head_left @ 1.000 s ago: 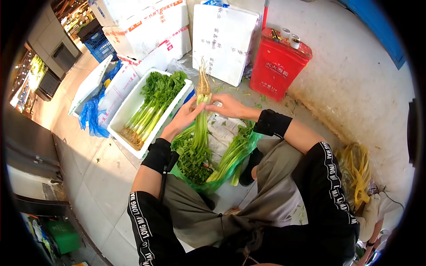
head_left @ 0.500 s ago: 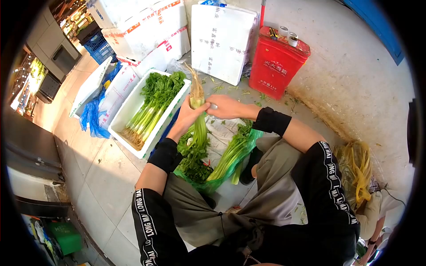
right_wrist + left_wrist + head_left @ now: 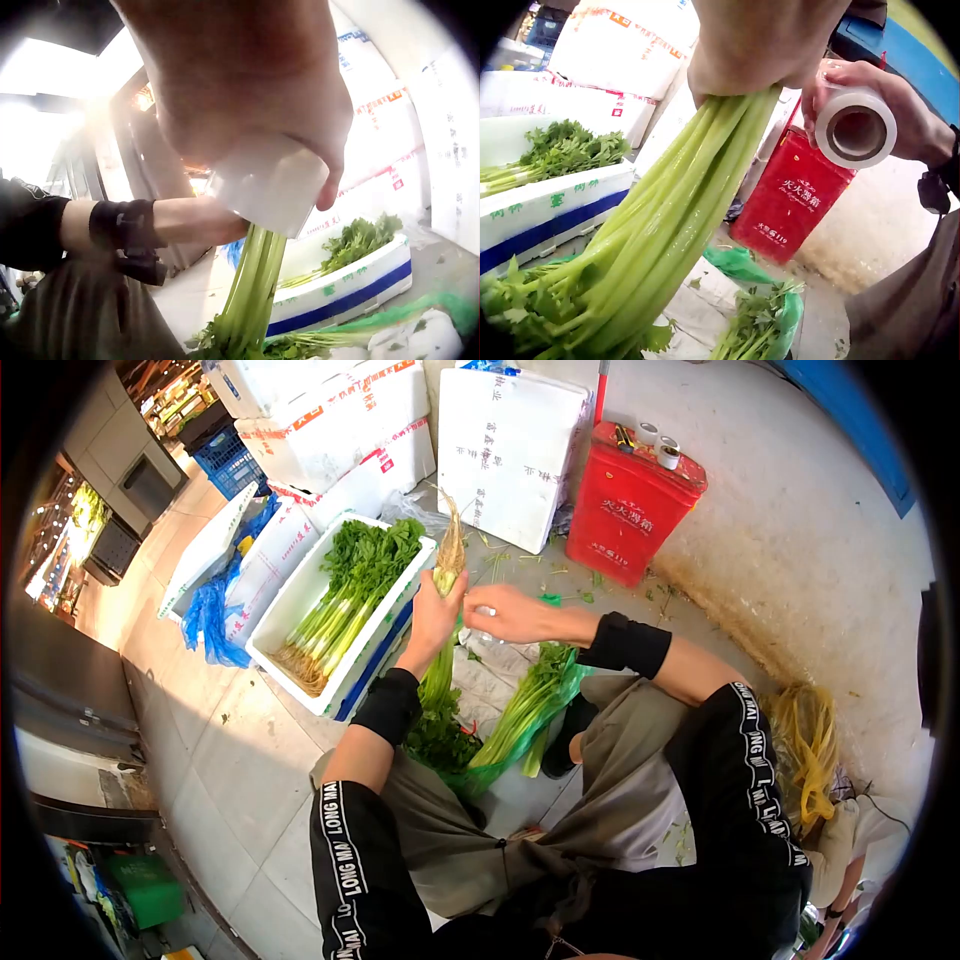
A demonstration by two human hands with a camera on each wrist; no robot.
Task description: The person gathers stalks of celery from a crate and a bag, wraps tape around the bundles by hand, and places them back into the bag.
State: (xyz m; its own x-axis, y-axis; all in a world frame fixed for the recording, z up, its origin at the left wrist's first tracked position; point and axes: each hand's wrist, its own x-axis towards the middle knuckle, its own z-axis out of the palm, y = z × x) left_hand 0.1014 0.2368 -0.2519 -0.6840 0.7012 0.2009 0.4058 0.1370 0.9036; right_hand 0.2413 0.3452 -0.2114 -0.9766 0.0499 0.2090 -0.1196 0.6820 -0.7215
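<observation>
The left hand (image 3: 435,622) is clenched round a celery bunch (image 3: 438,682), gripping the stalks just below the roots. The roots stick up above the fist and the leaves hang down toward the floor. The right hand (image 3: 510,612) is just beside it, fingers curled round a roll of clear film (image 3: 855,127) held close against the top of the stalks.

Left of the hands an open foam box (image 3: 283,598) holds more celery (image 3: 350,585), laid with its roots toward the person. Below the hands a green bag (image 3: 572,678) lies on the floor with a further bunch (image 3: 520,710) on it. Behind stand closed foam boxes (image 3: 505,455) and a red bin (image 3: 630,510) with small rolls (image 3: 668,456) on its lid.
</observation>
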